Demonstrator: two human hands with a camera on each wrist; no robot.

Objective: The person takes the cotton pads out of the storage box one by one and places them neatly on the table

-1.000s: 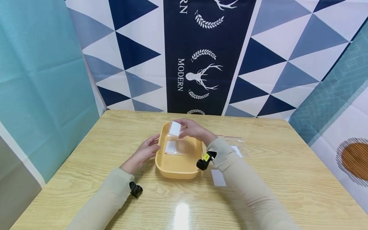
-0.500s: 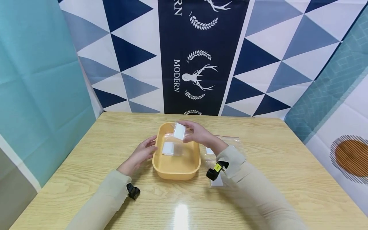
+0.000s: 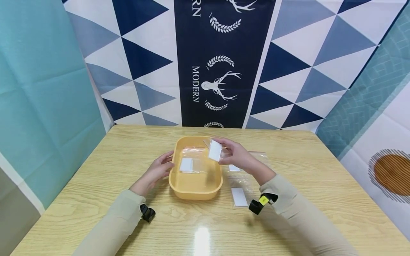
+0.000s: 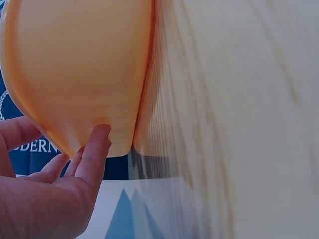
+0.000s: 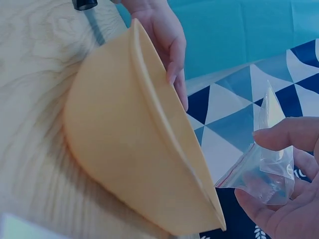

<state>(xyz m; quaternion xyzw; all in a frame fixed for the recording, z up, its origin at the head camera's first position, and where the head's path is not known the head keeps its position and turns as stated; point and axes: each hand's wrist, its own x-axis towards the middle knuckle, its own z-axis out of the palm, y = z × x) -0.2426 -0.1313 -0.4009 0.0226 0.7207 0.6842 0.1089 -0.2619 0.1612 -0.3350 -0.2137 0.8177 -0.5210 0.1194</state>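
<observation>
The right hand (image 3: pixel 238 156) pinches a clear bag (image 3: pixel 215 150) just above the yellow tub's (image 3: pixel 195 188) right rim, while the relaxed left hand (image 3: pixel 158 170) touches its left wall.

Left hand (image 4: pixel 45 189): cut off by the left and bottom edges of the left wrist view; only some fingers show.
Tub (image 4: pixel 75 69): its inside is hidden in both wrist views.
Right hand (image 5: pixel 286 199): cut by the picture's corner.
Bag (image 5: pixel 266 167): its white card is too unclear to see in the right wrist view.
Table (image 4: pixel 239 99): blurred near the lens.
</observation>
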